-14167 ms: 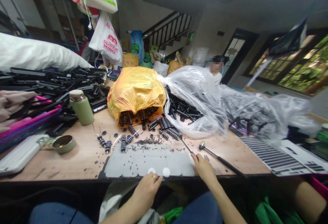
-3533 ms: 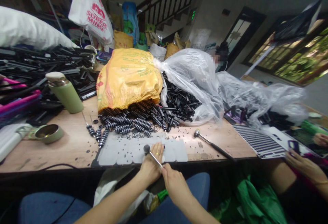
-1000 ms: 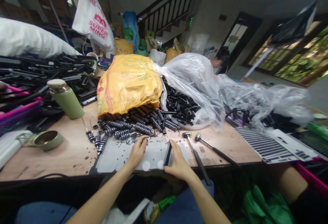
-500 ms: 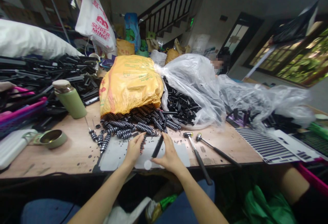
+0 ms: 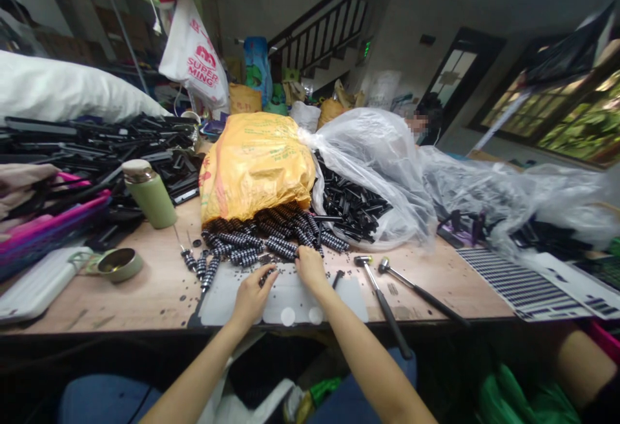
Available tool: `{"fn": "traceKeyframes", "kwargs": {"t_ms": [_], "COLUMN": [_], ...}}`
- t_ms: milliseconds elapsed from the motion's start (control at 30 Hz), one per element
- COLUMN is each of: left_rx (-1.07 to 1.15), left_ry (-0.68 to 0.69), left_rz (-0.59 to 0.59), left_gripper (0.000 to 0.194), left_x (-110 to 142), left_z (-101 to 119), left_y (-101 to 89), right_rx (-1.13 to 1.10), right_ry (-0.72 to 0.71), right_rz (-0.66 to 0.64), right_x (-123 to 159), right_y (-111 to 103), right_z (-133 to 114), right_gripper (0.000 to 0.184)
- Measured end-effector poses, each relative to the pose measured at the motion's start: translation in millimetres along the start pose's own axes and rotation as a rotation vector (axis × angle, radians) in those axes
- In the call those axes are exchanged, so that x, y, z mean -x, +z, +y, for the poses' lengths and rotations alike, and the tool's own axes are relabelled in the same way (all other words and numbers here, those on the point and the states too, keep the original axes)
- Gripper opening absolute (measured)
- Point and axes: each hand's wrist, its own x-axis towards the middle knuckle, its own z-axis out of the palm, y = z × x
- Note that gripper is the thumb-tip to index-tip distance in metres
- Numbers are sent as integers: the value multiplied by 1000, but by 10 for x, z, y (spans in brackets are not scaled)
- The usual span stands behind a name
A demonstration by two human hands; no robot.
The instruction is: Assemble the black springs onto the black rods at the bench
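Observation:
My left hand (image 5: pixel 252 296) hovers over the grey mat (image 5: pixel 285 298), its fingers curled round a small dark ridged piece (image 5: pixel 265 276) that is mostly hidden. Stretched forward, my right hand (image 5: pixel 311 270) has its fingers together at the near end of a black-and-white ridged stick (image 5: pixel 281 247) in the pile; what lies between the fingertips is hidden. To the right of my right wrist, a short black bar (image 5: pixel 338 278) rests on the mat. Two hammers lie farther right: one with a yellowish face (image 5: pixel 382 304), one with a round metal head (image 5: pixel 421 291).
A yellow sack (image 5: pixel 256 165) spills ridged sticks. Black plastic parts (image 5: pixel 356 204) lie under clear plastic (image 5: pixel 387 165). To the left are a green flask (image 5: pixel 151 198), a cup-like lid (image 5: pixel 120 265) and a white case (image 5: pixel 41 285). Tiny black bits are scattered about. A person sits behind.
My right hand has let go of the black bar and moved forward to the pile of ridged sticks. My left hand stays over the mat. The view has shifted slightly.

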Motion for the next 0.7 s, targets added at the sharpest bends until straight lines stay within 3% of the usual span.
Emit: {"fn": "traceKeyframes", "kwargs": {"t_ms": [133, 367, 533, 633, 700], "left_rx": [-44, -94, -84, 10, 94], "left_ry": [31, 80, 71, 81, 80], "left_rz": [-92, -150, -174, -104, -52], "left_gripper": [37, 38, 37, 39, 39], "left_x": [-15, 5, 16, 13, 12], "left_z": [80, 160, 167, 172, 164], "left_y": [66, 161, 170, 208, 225], "right_rx": [-218, -457, -464, -397, -237], "right_ry": [-7, -23, -109, -191, -140], "right_rz": [-10, 2, 15, 10, 70], "right_x": [196, 444, 506, 601, 687], "right_y": [-103, -202, -249, -311, -385], "right_z": [-12, -82, -98, -124, -76], "right_gripper": [18, 15, 19, 25, 26]}}
